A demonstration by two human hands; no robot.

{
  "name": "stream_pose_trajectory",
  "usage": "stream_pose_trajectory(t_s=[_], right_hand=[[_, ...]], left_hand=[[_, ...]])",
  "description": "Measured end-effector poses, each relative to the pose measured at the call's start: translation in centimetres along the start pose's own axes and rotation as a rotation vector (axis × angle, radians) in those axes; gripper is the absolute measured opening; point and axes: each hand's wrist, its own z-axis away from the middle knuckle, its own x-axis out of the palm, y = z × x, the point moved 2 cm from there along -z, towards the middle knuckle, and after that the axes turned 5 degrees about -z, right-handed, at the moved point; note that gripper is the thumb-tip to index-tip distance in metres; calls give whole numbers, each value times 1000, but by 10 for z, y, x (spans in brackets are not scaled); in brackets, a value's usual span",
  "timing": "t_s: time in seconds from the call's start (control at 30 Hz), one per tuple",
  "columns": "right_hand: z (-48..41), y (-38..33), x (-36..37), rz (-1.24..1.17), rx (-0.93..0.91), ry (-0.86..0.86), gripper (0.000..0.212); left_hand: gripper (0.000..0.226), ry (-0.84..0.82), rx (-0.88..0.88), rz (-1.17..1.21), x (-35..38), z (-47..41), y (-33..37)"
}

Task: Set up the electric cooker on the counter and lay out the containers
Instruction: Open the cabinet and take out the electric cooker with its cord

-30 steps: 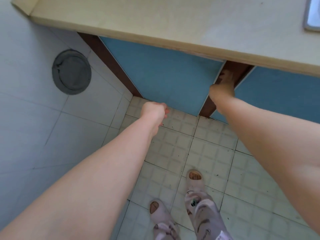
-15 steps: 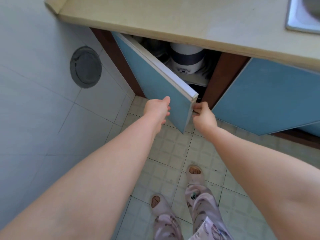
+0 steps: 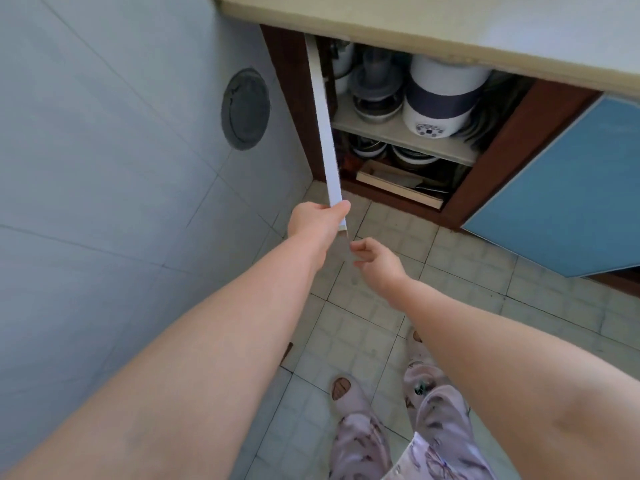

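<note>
1. So, from my feed the left hand [image 3: 317, 220] sits mid-frame, fingers wrapped around the lower corner of the cabinet door [image 3: 325, 133], which I'm seeing edge-on as a thin white strip running up toward the counter [image 3: 450, 19].
2. Right hand [image 3: 375, 259] is just right of and below that corner, fingers loosely curled, holding nothing, not touching the door as far as I can tell.
3. Electric cooker [image 3: 441, 98], white with a dark band, is on the upper shelf [image 3: 391, 131] inside the cabinet, upper right of centre, its control panel facing out.
4. Just left of it on the same shelf I see a stack of grey lids and bowls [image 3: 375, 95]; too dim to sort them out.
5. Lower compartment has two more pots [image 3: 391, 152] and a flat wooden tray [image 3: 398, 185] at the bottom.
6. Blue neighbouring door [image 3: 568, 192] fills the right side.
</note>
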Motion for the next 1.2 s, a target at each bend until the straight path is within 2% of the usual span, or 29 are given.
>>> stream_pose_trajectory(t_s=[0.1, 0.17, 0.3, 0.47, 0.63, 0.8, 0.87, 1.07, 1.2], right_hand=[[-2, -14, 27, 83, 4, -151, 60], [-3, -29, 41, 178, 8, -189, 63], [-7, -51, 50, 218, 14, -49, 57], [-13, -41, 39, 272, 100, 5, 49], [-17, -22, 25, 253, 179, 57, 44], [-20, -12, 7, 249, 232, 100, 43], [-20, -9, -1, 240, 235, 123, 42], [-15, -2, -16, 234, 244, 183, 42], [-7, -6, -18, 225, 213, 206, 44]], left_hand=[[43, 83, 51, -109, -31, -11, -12], [45, 150, 61, -188, -51, -18, -19], [34, 257, -44, -231, -84, -31, -37], [62, 324, -280, 127, -116, -55, -63], [67, 334, -313, 444, -135, -80, -63], [66, 379, -301, 610, -145, -96, -66], [58, 384, -276, 658, -147, -100, -65], [45, 368, -253, 704, -144, -94, -66], [43, 312, -305, 727, -130, -79, -60]])
